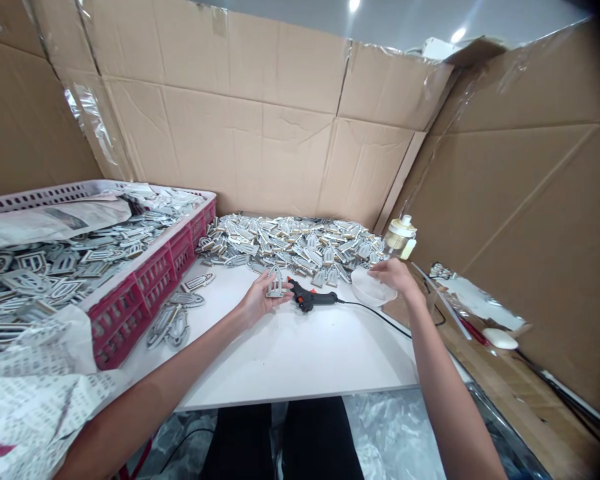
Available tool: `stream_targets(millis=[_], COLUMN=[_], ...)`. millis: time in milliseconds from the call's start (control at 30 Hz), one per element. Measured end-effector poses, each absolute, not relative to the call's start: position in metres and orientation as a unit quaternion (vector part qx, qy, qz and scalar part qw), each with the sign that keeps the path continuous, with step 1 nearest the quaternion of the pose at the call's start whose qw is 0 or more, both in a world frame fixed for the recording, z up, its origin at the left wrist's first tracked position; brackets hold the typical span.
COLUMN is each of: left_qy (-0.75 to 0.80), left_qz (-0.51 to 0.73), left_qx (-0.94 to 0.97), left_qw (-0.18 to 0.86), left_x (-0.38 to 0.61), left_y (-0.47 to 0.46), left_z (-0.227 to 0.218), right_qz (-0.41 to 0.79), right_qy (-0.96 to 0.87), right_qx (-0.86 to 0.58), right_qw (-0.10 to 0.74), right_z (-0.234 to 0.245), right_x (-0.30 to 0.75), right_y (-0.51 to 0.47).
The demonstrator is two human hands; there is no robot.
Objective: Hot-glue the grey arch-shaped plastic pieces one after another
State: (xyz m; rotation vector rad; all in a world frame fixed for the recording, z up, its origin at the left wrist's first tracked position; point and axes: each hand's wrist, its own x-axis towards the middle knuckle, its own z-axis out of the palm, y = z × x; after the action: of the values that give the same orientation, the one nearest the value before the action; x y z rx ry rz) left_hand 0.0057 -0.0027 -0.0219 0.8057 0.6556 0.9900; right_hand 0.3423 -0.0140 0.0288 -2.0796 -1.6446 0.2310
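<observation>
Between the fingers of my left hand (260,299) is a small arched grey frame piece (275,285), held upright above the white board. My right hand (394,273) reaches over the rim of a shallow white bowl (370,291), its fingertips bent down and close together. Whatever those fingertips pinch, if anything, is too small to make out. A black glue gun (316,297) with orange parts lies on the board between my hands, its tip just beside the left fingers. Behind it spreads a heap of similar grey pieces (290,240).
A pink and white crate (147,293) full of grey frames and newspaper stands at the left, several loose frames (173,323) beside it. A clear bottle with a pale cap (400,237) is behind the bowl. The glue gun's cord (380,319) runs right. Cardboard walls (260,127) surround the board.
</observation>
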Motion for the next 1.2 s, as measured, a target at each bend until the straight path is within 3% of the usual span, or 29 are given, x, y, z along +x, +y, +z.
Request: stream_targets(millis=[300,467,567,833,1200], left_qy=[0.305,0.296,0.28,0.257,0.248], left_qz=[0.447,0.435,0.424,0.415,0.413], left_qx=[0.379,0.386,0.394,0.386,0.364], left_qw=[0.75,0.758,0.766,0.783,0.797], left_x=[0.006,0.007,0.008,0.009,0.012], left_y=[-0.005,-0.007,-0.008,-0.009,-0.01], left_z=[-0.021,-0.021,-0.022,-0.02,-0.021], right_qz=[0.073,0.228,0.33,0.312,0.262], right_qy=[-0.571,-0.57,-0.581,-0.669,-0.692], right_qx=[-0.753,-0.633,-0.535,-0.411,-0.444], right_qw=[0.319,0.471,0.516,0.535,0.506], right_z=[0.038,0.042,0.037,0.01,-0.005], right_x=[0.339,0.298,0.254,0.149,0.143], right_y=[-0.02,-0.024,-0.022,-0.014,-0.011])
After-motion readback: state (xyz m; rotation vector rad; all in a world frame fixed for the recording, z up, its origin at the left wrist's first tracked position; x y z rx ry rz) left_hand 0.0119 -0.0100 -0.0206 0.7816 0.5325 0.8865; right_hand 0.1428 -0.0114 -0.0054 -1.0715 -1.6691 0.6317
